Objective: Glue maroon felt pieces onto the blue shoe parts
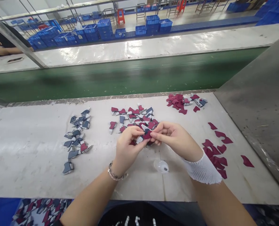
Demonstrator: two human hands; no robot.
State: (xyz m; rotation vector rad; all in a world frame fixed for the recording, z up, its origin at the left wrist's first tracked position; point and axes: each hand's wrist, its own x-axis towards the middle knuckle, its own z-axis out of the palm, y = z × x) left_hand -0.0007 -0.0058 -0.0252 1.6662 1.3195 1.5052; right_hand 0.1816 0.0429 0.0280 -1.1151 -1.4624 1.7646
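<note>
Both my hands meet above the white work table (28, 157), pinching a small maroon and grey-blue fabric piece (146, 135) between their fingertips. My left hand (127, 147) wears a beaded bracelet (114, 171); my right hand (174, 138) has a white mesh cuff (202, 168) at the wrist. Just behind my fingers lies a jumbled heap of maroon and grey-blue pieces (132, 116). Grey-blue pieces (77, 135) lie to the left, loose maroon cut-outs (214, 150) to the right, and a mixed pile (179, 102) at the far right. A small clear plastic object (161, 166) sits below my hands.
A green conveyor belt (106, 78) runs beyond the table, and a steel panel (254, 94) rises at the right. A bin of mixed pieces (40, 212) sits below the near edge. A co-worker's arm (5, 50) rests at upper left. Blue crates (153, 25) stand far behind.
</note>
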